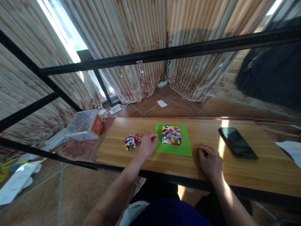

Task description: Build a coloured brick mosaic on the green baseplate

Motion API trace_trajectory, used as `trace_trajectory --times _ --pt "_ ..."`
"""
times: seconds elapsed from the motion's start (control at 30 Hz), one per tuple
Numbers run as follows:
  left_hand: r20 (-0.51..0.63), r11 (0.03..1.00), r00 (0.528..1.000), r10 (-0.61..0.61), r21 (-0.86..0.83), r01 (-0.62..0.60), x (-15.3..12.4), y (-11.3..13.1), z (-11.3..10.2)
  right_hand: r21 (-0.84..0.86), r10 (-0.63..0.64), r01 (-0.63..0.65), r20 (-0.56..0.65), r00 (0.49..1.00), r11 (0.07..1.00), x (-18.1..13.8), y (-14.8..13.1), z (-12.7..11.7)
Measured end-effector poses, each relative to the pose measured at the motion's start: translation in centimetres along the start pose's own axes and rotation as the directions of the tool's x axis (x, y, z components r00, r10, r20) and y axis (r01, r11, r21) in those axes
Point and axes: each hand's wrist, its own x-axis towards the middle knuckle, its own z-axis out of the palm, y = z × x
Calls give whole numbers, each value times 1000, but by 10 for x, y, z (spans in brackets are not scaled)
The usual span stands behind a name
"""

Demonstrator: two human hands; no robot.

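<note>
Left hand [148,145]: fingertips drawn together; whether anything is held cannot be told. The brick block [171,135] is set rightward on the green baseplate [186,141], loose bricks [133,142] heaped leftward. Of 2 hands, the right hand [211,160], curled, grip indiscernible, is placed farther.

1. A long surface [141,125] of light-brown wood grain, dark along its near edge, carries everything; the green baseplate [174,150] marks the clock's centre.
2. Nine o'clock: a pile of loose multicoloured bricks [133,142].
3. Three o'clock: a strip of sunlight [222,144], then a dark phone [238,143], then white paper [290,151] by the far-right end.
</note>
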Motion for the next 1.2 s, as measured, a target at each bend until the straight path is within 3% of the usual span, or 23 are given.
trace_trajectory --times 0.23,0.43,0.67,0.8,1.2 --pt "54 982 995 -88 -161 96 9 4 16 5 1 -1 3 1000 1000 0 0 -1" --pt "179 948 966 -186 -227 224 24 6 21 21 2 -1 -14 1000 1000 1 -2 -1" --pt "236 807 905 -355 -412 424 29 11 27 17 6 -6 3 1000 1000 1 -5 -2" --pt "288 734 879 -381 -485 476 30 12 25 8 6 -6 3 1000 1000 0 -5 -3" --pt "382 681 822 -423 -463 566 41 15 27 -9 -28 28 1 1000 1000 0 -3 -2"
